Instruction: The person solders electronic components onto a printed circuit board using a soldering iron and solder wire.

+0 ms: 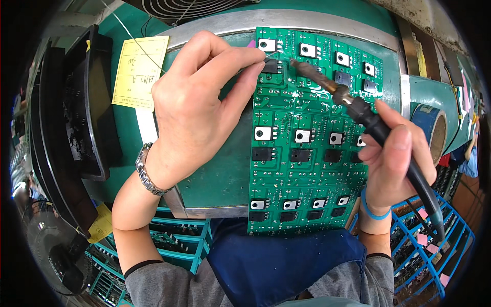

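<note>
My left hand [192, 102], with a metal watch at the wrist, is closed in a pinch on a thin solder wire [272, 54]. The wire's end pokes out over the upper left of a large green circuit board [289, 184]. Rows of white-and-black square components sit on the board. My right hand [396, 158] grips the black handle of a soldering iron [376, 128]. The iron's browned tip points up and left, a little right of the wire's end. Whether the tip touches the board, I cannot tell.
A yellow written card [140, 71] lies left of my left hand. Black trays [94, 102] stand at the far left, above a fan [59, 250]. A blue-rimmed roll [434, 128] is beyond my right hand. Blue racks [434, 256] stand lower right; a fan grille [179, 7] is at the top.
</note>
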Demonstrator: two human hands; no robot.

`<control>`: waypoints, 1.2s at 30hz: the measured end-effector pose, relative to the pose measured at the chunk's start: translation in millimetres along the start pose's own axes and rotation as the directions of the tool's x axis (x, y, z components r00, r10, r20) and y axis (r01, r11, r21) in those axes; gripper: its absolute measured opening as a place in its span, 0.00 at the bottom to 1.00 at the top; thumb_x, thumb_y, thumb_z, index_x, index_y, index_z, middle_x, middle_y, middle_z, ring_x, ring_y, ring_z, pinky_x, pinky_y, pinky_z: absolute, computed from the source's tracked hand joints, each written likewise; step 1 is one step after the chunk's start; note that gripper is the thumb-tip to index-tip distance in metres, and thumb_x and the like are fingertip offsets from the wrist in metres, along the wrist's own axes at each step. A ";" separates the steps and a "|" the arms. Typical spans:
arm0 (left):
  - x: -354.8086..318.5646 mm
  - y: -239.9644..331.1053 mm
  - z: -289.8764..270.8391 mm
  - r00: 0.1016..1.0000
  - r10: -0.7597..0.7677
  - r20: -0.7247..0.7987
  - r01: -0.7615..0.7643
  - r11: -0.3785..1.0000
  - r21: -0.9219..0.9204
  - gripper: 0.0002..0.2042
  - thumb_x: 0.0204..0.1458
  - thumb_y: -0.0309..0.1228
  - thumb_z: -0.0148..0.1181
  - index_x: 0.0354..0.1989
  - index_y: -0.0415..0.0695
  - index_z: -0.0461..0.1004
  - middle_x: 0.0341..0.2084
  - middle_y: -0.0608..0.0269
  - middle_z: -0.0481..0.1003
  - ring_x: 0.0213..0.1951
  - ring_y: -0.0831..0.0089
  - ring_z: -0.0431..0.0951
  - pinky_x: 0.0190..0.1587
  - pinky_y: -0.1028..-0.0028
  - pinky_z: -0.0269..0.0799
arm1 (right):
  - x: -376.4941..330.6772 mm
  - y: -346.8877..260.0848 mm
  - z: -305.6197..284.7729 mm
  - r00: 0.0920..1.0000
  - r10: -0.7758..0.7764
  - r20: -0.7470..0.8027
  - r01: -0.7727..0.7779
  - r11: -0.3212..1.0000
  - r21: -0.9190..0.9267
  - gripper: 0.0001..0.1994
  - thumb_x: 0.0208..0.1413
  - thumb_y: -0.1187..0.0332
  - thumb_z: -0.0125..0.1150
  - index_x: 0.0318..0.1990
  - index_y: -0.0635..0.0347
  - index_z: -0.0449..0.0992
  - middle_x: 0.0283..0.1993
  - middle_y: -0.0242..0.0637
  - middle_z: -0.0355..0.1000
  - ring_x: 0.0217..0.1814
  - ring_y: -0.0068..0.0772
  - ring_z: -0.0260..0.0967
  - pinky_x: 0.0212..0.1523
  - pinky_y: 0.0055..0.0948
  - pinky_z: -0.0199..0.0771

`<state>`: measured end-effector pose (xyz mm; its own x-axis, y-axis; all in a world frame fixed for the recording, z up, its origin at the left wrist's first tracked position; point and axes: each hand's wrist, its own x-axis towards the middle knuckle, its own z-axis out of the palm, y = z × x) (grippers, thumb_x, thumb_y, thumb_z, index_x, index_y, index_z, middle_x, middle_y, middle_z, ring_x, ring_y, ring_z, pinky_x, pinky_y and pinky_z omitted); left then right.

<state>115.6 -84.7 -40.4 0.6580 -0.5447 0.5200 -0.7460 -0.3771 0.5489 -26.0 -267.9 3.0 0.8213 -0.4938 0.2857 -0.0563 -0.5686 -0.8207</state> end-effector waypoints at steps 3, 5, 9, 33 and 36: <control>6.9 0.2 -2.4 1.000 0.021 -0.008 -0.021 1.000 0.004 0.09 0.44 0.19 0.67 0.35 0.43 0.80 0.22 0.72 0.65 0.20 0.88 0.59 0.20 0.85 0.52 | 4.5 -8.0 -4.0 0.992 0.102 -0.080 -0.104 0.995 -0.014 0.22 0.61 0.59 0.49 0.40 0.76 0.76 0.22 0.40 0.73 0.15 0.17 0.63 0.16 0.10 0.59; 12.4 1.6 -5.0 0.999 0.037 0.019 -0.037 0.999 0.018 0.08 0.44 0.19 0.66 0.34 0.43 0.80 0.22 0.72 0.65 0.20 0.88 0.59 0.20 0.84 0.51 | 8.4 -6.9 -4.7 0.983 0.114 -0.142 -0.124 0.990 -0.065 0.24 0.61 0.57 0.47 0.40 0.76 0.76 0.20 0.37 0.71 0.13 0.15 0.59 0.16 0.10 0.56; 17.2 5.9 -5.1 0.998 0.036 0.043 -0.037 0.999 0.009 0.07 0.44 0.19 0.66 0.32 0.43 0.79 0.22 0.72 0.65 0.20 0.87 0.59 0.20 0.84 0.52 | 15.2 -11.8 -3.5 0.983 0.154 -0.096 -0.156 0.988 -0.013 0.22 0.61 0.58 0.49 0.41 0.76 0.77 0.21 0.37 0.72 0.15 0.15 0.61 0.16 0.10 0.57; 7.0 -1.3 8.3 0.994 0.095 0.051 -0.098 0.994 0.054 0.09 0.43 0.21 0.68 0.35 0.43 0.80 0.23 0.69 0.66 0.20 0.82 0.63 0.20 0.80 0.58 | 15.8 3.4 6.4 0.997 -0.044 0.068 0.044 0.999 -0.004 0.18 0.62 0.63 0.50 0.40 0.74 0.78 0.21 0.37 0.72 0.16 0.15 0.63 0.18 0.12 0.58; 7.1 -1.4 7.6 0.995 0.093 0.045 -0.094 0.995 0.041 0.09 0.43 0.21 0.68 0.35 0.43 0.80 0.24 0.69 0.66 0.20 0.82 0.63 0.19 0.80 0.57 | 15.2 3.8 6.6 0.994 -0.074 0.077 0.075 0.997 -0.010 0.17 0.61 0.65 0.50 0.39 0.74 0.78 0.21 0.38 0.72 0.15 0.15 0.63 0.18 0.12 0.58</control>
<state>120.6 -93.8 -42.4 0.5807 -0.6107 0.5384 -0.8084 -0.3540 0.4703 -10.0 -273.2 1.0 0.8644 -0.3984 0.3069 -0.0002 -0.6106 -0.7919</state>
